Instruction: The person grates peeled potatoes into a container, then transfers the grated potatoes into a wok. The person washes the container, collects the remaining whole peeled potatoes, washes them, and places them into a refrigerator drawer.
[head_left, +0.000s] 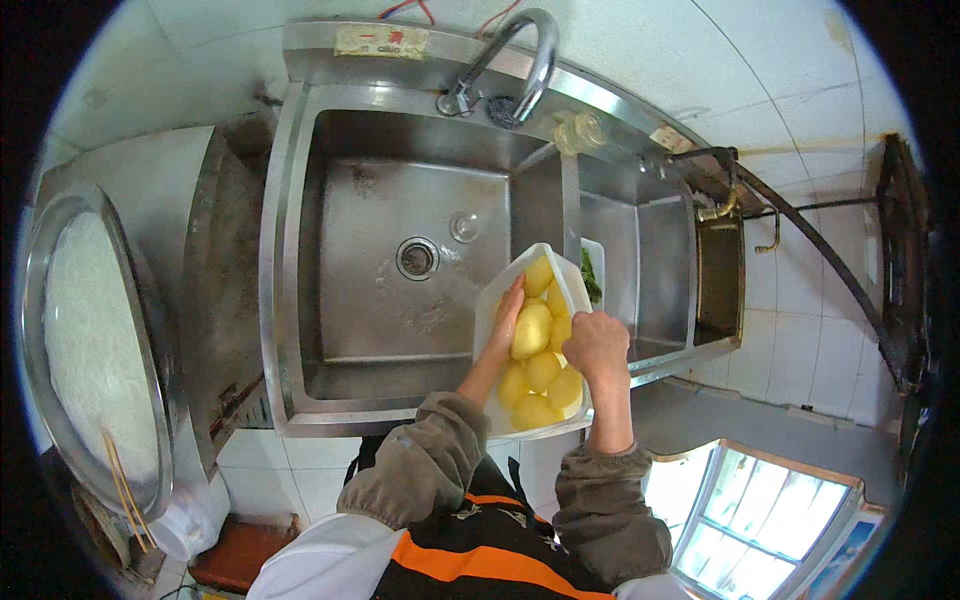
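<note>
A white plastic container (577, 289) full of peeled potatoes (531, 331) is tilted over the right part of the large sink basin (375, 315). My right hand (598, 343) is closed on its right rim. My left hand (506, 315) lies inside its left side, fingers straight and together against the potatoes; its grip is hard to judge. Water spreads over the basin floor near the drain (418, 259). Partly hidden behind the container, another white container (595, 251) with green leaves stands in the smaller right basin (664, 262).
A curved chrome faucet (544, 60) rises behind the basins. Steel wire scourers (577, 133) lie on the ledge. On the left is a large metal bowl (101, 337) of whitish contents with chopsticks (124, 487) across its rim. Below stands a white bucket (187, 517). A black hose (825, 262) hangs at right.
</note>
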